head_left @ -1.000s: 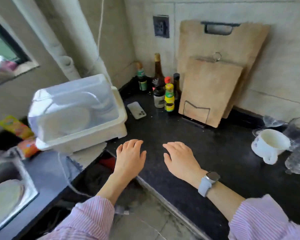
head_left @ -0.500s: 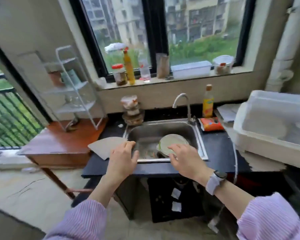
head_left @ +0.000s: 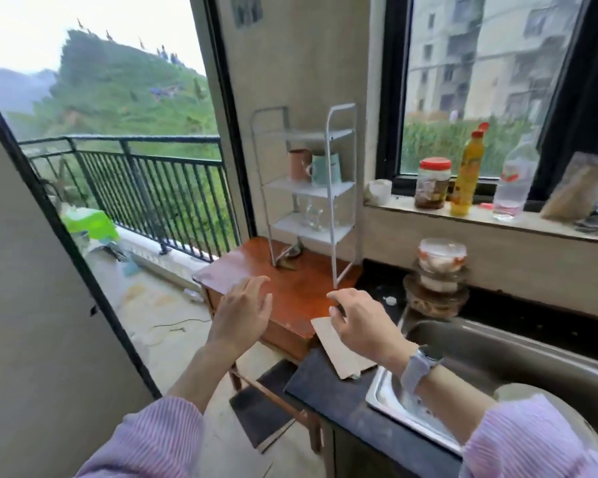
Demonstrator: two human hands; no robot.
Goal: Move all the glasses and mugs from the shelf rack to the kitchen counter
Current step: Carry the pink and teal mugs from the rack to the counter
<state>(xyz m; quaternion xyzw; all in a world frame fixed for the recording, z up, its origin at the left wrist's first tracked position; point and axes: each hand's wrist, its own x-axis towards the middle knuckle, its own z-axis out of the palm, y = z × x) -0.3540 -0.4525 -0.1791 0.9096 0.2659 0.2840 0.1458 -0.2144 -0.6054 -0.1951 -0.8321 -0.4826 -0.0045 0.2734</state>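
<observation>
Fingers [head_left: 256,288] of the left hand [head_left: 242,315] are spread loose and open, holding nothing, hovering over the near edge of a glossy reddish wooden tabletop [head_left: 290,288]. The right hand [head_left: 363,322] hangs beside it, fingers [head_left: 335,298] curled slightly but open and empty too, a pale smartwatch [head_left: 420,365] on the wrist and a striped pink sleeve [head_left: 532,439] behind.

Standing at the back of that tabletop is the shelf rack [head_left: 308,188], a thin white metal frame with three flat tiers. On the middle tier sit a matte pink mug [head_left: 298,164] and, just beside it, a teal mug [head_left: 325,169] with a white handle. One tier down, a clear glass [head_left: 310,215]; blur makes it hard to tell how many glasses stand there. The top tier looks bare.

To the right, the dark stone kitchen counter [head_left: 328,384] carries a flat piece of cardboard [head_left: 339,353], partly under the right hand, and a steel sink [head_left: 497,353]. Behind the sink is a stack of round lidded containers [head_left: 441,270]. On the window sill: a red-lidded jar [head_left: 433,182], a yellow bottle [head_left: 466,174] and a clear plastic bottle [head_left: 513,181].
</observation>
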